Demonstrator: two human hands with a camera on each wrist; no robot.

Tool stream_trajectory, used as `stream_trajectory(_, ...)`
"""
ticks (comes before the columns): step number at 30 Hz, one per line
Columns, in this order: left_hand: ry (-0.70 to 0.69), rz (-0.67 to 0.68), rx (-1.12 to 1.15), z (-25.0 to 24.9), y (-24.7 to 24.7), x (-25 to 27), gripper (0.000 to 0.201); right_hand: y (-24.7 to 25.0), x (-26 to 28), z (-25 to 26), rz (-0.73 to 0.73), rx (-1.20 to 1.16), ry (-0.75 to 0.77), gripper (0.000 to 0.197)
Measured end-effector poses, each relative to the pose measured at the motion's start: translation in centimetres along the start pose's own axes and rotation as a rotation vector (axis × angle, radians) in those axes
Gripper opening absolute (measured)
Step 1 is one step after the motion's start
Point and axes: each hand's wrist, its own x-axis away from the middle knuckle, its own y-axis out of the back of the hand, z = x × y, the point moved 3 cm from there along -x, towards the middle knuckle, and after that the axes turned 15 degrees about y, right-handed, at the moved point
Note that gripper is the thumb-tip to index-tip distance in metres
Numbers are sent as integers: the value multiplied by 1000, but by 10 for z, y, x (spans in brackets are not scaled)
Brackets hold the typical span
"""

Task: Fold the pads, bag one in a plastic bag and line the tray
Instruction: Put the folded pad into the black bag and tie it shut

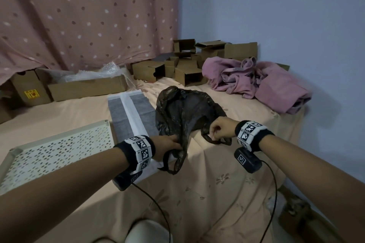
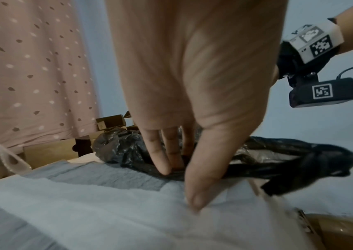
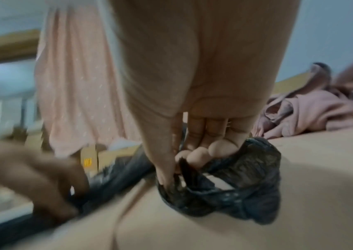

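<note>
black plastic bag (image 1: 185,110) crumpled, translucent; left hand (image 1: 167,145), right hand (image 1: 219,129) each pinch handle.

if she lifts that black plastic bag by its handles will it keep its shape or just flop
Likely flop: the black plastic bag lies crumpled and sags between the left hand and right hand. Probably light, being thin and see-through. The film may slip in a loose grip.

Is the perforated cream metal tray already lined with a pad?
No. The perforated cream metal tray lies bare, while the grey-and-white folded pad rests beside it on the bed.
</note>
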Motion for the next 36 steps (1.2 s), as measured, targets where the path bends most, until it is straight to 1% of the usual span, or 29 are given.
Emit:
stream_trajectory(2, 0, -21, 36, -1, 0, 1, 57, 5, 2, 2, -35, -88, 6, 23)
stream_trajectory(5, 14, -52, 70, 1, -1, 3, 39, 6, 5, 5, -118, -87, -44, 9)
stream_trajectory(6, 19, -66, 74, 1, -1, 3, 36, 2, 4, 4, -117, -47, -75, 22)
stream_trajectory(7, 22, -81, 71, 2, -1, 3, 33, -3, 3, 3, -81, 11, -111, 38)
stream_trajectory(8, 24, -92, 64, 3, -1, 3, 31, -9, 0, 3, -36, 78, -140, 48)
stream_trajectory(9, 26, -100, 60, 3, -1, 3, 30, -14, -3, 4, -15, 143, -146, 49)
stream_trajectory(10, 33, -108, 58, 5, -2, 3, 28, -17, -6, 5, -26, 167, -142, 44)
stream_trajectory(11, 40, -119, 58, 6, -3, 3, 27, -19, -8, 6, -51, 157, -132, 34)
stream_trajectory(13, 44, -142, 69, 8, -3, 4, 24, -20, -11, 8, -72, 95, -97, 17)
stream_trajectory(14, 44, -141, 82, 9, -3, 4, 24, -20, -12, 9, -59, 69, -77, 13)
stream_trajectory(16, 49, -127, 118, 12, -2, 4, 24, -18, -13, 10, -41, 22, -55, 11)
stream_trajectory(19, 57, -166, 220, 20, 8, 5, 25, -3, -9, 16, -99, -51, -12, 4)
stream_trajectory(21, 65, -236, 306, 27, 19, 6, 25, 11, -2, 19, -178, -87, 38, 9)
stream_trajectory(23, 70, -314, 389, 36, 32, 10, 23, 25, 6, 18, -334, -115, 42, 12)
stream_trajectory(24, 67, -341, 445, 41, 38, 12, 21, 31, 11, 16, -422, -186, 27, 7)
stream_trajectory(25, 66, -367, 509, 46, 43, 14, 19, 36, 15, 15, -492, -297, 48, 1)
stream_trajectory(27, 81, -431, 636, 56, 53, 18, 16, 39, 19, 15, -571, -554, 102, 12)
stream_trajectory(29, 126, -488, 805, 66, 61, 20, 18, 41, 21, 20, -633, -799, 140, 8)
stream_trajectory(31, 186, -494, 1022, 71, 67, 26, 14, 43, 20, 23, -686, -1010, 194, 36)
stream_trajectory(32, 210, -490, 1119, 72, 69, 27, 13, 43, 18, 25, -709, -1081, 211, 40)
stream_trajectory(34, 246, -498, 1259, 75, 75, 26, 14, 44, 14, 30, -762, -1130, 237, 14)
stream_trajectory(36, 242, -482, 1389, 75, 80, 25, 23, 46, 9, 34, -781, -1118, 215, 20)
